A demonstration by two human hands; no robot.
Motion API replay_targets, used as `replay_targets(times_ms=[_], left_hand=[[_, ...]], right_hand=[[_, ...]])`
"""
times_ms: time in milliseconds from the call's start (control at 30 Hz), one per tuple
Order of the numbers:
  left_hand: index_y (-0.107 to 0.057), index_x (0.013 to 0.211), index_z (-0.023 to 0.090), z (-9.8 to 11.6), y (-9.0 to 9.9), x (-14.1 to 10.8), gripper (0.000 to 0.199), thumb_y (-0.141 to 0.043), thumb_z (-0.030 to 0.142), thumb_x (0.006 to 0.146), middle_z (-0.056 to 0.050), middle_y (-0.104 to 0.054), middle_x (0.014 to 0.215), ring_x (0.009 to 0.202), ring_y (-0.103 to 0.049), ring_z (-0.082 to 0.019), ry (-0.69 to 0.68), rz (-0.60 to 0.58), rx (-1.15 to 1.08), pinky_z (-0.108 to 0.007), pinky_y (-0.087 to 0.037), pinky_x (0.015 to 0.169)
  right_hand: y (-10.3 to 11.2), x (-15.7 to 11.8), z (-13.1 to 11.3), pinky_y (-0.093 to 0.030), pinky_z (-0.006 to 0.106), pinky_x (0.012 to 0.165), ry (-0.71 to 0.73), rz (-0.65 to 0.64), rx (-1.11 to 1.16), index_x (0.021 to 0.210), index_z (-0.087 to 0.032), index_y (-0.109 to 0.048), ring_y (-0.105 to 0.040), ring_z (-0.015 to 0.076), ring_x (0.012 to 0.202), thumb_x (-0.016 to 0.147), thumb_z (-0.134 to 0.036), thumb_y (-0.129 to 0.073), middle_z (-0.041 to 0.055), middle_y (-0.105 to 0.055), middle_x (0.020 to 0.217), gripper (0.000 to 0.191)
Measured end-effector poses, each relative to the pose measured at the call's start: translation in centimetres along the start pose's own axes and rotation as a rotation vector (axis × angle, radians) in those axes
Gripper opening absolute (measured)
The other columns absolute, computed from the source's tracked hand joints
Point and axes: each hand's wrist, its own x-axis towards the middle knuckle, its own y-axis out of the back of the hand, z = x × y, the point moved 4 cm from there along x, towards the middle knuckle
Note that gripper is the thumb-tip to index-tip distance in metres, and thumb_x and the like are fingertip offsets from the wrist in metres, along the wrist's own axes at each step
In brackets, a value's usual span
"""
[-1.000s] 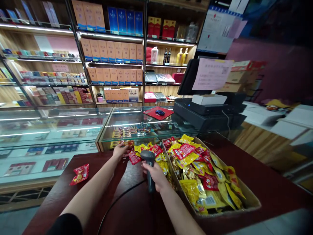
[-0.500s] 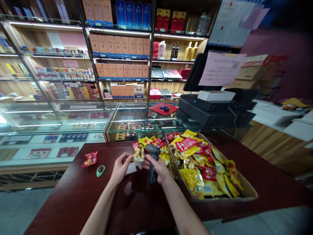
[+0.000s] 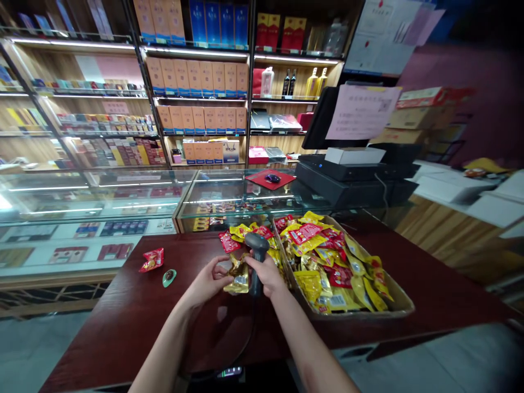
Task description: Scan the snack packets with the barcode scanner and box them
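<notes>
Gold foil packet [image 3: 240, 283] pinched by the left hand [image 3: 209, 283], up over the dark red counter [image 3: 123, 322], right hand [image 3: 268, 273] wrapped round a grey scanner [image 3: 257, 245] just beside it, cardboard box [image 3: 400, 301] of red and yellow packets [image 3: 339, 275] nearby.

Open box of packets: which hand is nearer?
Right. The right hand, gripping the scanner, is just left of the open box; the left hand, at a gold packet, is farther left.
</notes>
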Motion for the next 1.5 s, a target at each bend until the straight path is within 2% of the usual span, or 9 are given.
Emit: replay_targets(times_ms=[100,233,433,533,667,900,1067,1300,1500], left_hand=[[-0.067,0.1,0.015,0.2,-0.4,0.5,0.052,-0.081,0.042,0.058,-0.004,-0.068,0.075,0.063,-0.063,-0.015,0.103,-0.026,-0.005,-0.022,-0.046,0.057],[-0.072,0.093,0.014,0.6,-0.2,1.4,0.045,-0.08,0.043,0.059,-0.006,-0.072,0.086,0.071,-0.066,-0.016,0.113,-0.047,-0.056,-0.023,-0.049,0.061],[-0.07,0.098,0.014,1.5,2.9,4.1,0.053,-0.083,0.043,0.055,-0.01,-0.071,0.096,0.08,-0.067,-0.019,0.093,0.013,-0.011,-0.023,-0.05,0.059],[-0.069,0.098,0.014,1.8,4.3,6.0,0.055,-0.085,0.042,0.053,-0.01,-0.071,0.094,0.075,-0.067,-0.018,0.089,0.03,-0.041,-0.022,-0.05,0.056],[-0.07,0.093,0.014,1.2,5.1,8.0,0.051,-0.086,0.04,0.052,-0.008,-0.071,0.083,0.062,-0.063,-0.013,0.098,0.041,-0.032,-0.022,-0.049,0.053],[-0.069,0.095,0.014,-1.7,5.0,8.9,0.062,-0.089,0.039,0.042,-0.007,-0.071,0.083,0.065,-0.064,-0.016,0.188,0.038,-0.066,-0.031,-0.055,0.061],[-0.07,0.097,0.014,-2.0,5.0,8.6,0.064,-0.09,0.039,0.042,-0.008,-0.071,0.083,0.065,-0.064,-0.016,0.22,0.037,-0.041,-0.032,-0.055,0.062],[-0.069,0.098,0.014,-2.3,5.2,9.1,0.07,-0.09,0.042,0.037,-0.01,-0.071,0.089,0.07,-0.066,-0.018,0.22,0.047,-0.011,-0.033,-0.055,0.063],[-0.069,0.096,0.014,-2.5,5.2,9.3,0.067,-0.09,0.042,0.038,-0.009,-0.071,0.087,0.065,-0.065,-0.016,0.234,0.046,-0.001,-0.031,-0.054,0.061]], right_hand=[[-0.4,0.4,-0.7,-0.047,0.029,0.062,0.065,-0.033,-0.089,0.081,-0.018,-0.062,-0.061,0.0161,0.061,0.053,-0.029,-0.077,-0.0035,-0.063,0.063,0.034],[-0.9,1.1,-1.3,-0.048,0.029,0.065,0.145,-0.049,-0.186,0.079,-0.017,-0.063,-0.062,0.0163,0.064,0.056,-0.029,-0.075,-0.0015,-0.066,0.067,0.028],[-1.0,0.9,-2.9,-0.053,0.03,0.064,0.2,-0.037,-0.208,0.085,-0.018,-0.062,-0.065,0.0182,0.074,0.058,-0.032,-0.077,0.001,-0.068,0.077,0.034],[-1.5,-0.4,-3.1,-0.051,0.028,0.052,0.143,-0.102,-0.203,0.089,-0.019,-0.061,-0.065,0.0187,0.069,0.063,-0.037,-0.075,0.0013,-0.065,0.077,0.035],[-2.4,-2.5,-1.6,-0.042,0.022,0.036,0.013,-0.182,-0.176,0.092,-0.02,-0.056,-0.058,0.0125,0.049,0.067,-0.042,-0.074,-0.0013,-0.061,0.072,0.037],[-2.8,-4.7,3.5,-0.042,0.02,0.036,-0.19,-0.197,-0.116,0.09,-0.02,-0.049,-0.052,0.0078,0.043,0.075,-0.045,-0.067,-0.0051,-0.056,0.065,0.034],[-2.9,-5.3,5.1,-0.043,0.02,0.037,-0.181,-0.217,-0.109,0.088,-0.02,-0.047,-0.052,0.0074,0.044,0.075,-0.046,-0.067,-0.0053,-0.056,0.066,0.036],[-3.0,-5.2,5.5,-0.043,0.019,0.038,-0.148,-0.252,-0.155,0.092,-0.02,-0.048,-0.051,0.0071,0.043,0.076,-0.048,-0.064,-0.0059,-0.057,0.064,0.037],[-2.9,-5.1,5.7,-0.043,0.02,0.039,-0.146,-0.243,-0.171,0.091,-0.02,-0.048,-0.049,0.0068,0.04,0.076,-0.049,-0.064,-0.0059,-0.057,0.062,0.037]])
